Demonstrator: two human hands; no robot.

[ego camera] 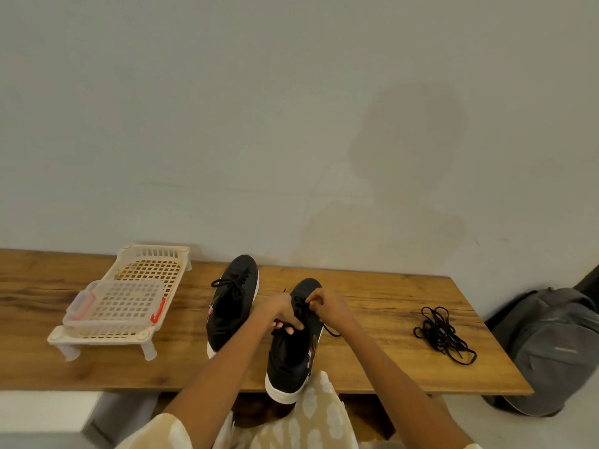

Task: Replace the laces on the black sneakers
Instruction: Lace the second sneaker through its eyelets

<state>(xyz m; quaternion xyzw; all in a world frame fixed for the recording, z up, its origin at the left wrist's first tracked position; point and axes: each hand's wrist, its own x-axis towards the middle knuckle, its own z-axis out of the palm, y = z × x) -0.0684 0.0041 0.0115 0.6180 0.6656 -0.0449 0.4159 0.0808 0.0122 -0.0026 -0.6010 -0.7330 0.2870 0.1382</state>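
Two black sneakers with white soles stand on the wooden table (372, 286). The left sneaker (231, 303) sits further back with its lace tied in a bow. The right sneaker (291, 348) is nearer, its heel over the table's front edge. My left hand (282, 311) pinches the black lace at the middle of this sneaker's tongue. My right hand (327, 307) grips the same lace just above, near the toe end. A loose end of the lace (330, 332) trails to the right of the shoe. A bundle of spare black laces (442, 333) lies on the table to the right.
A cream plastic rack (129, 332) with a clear lidded box (116, 306) on it stands at the table's left. A grey backpack (551, 348) rests on the floor past the table's right end. A pale wall rises right behind the table.
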